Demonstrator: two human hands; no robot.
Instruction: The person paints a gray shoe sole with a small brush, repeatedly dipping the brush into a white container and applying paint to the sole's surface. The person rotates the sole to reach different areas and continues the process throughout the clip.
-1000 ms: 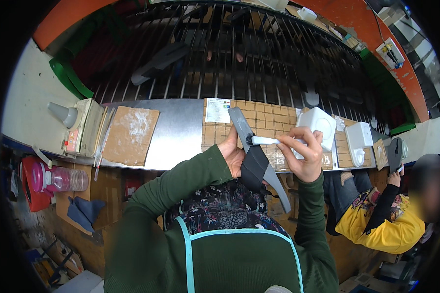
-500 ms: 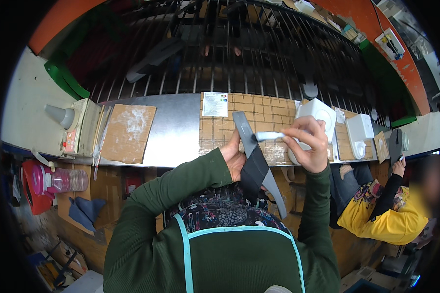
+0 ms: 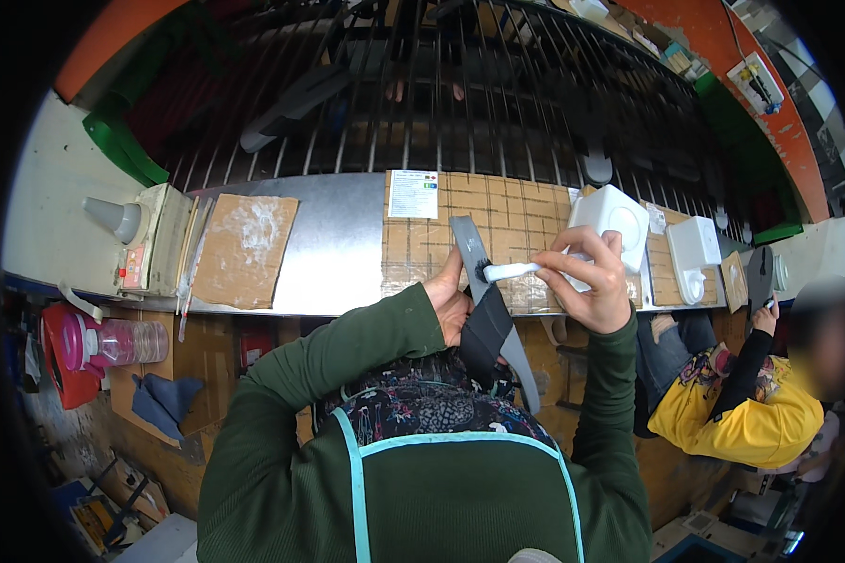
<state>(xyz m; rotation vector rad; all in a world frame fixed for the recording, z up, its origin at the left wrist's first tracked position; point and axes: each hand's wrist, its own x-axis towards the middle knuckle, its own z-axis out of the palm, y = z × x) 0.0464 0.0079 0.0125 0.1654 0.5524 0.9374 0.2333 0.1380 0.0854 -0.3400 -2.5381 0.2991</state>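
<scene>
My left hand [image 3: 452, 305] is closed round the side of a sandal [image 3: 487, 330], which has a grey sole and a wide black strap. It is held tilted at the bench's near edge, one end toward the bench and the other toward my lap. Between the fingertips of my right hand [image 3: 593, 283] is a small white-handled brush [image 3: 512, 271]. Its dark bristles touch the grey sole just above the strap. Behind my right hand stands a white plastic container [image 3: 622, 220], partly hidden by it.
Taped cardboard [image 3: 512, 199] with a printed label sheet [image 3: 413, 194] covers the bench's middle. A stained cardboard piece [image 3: 247, 249] lies left. Beyond runs a rack of metal bars [image 3: 376, 141] with more footwear on it. A co-worker in yellow [image 3: 737, 422] sits at right, beside another white container [image 3: 693, 253].
The brush has shifted slightly left and down along the sole, its handle now tilting more. The sandal's lower end has swung a little left. My left hand keeps its grip.
</scene>
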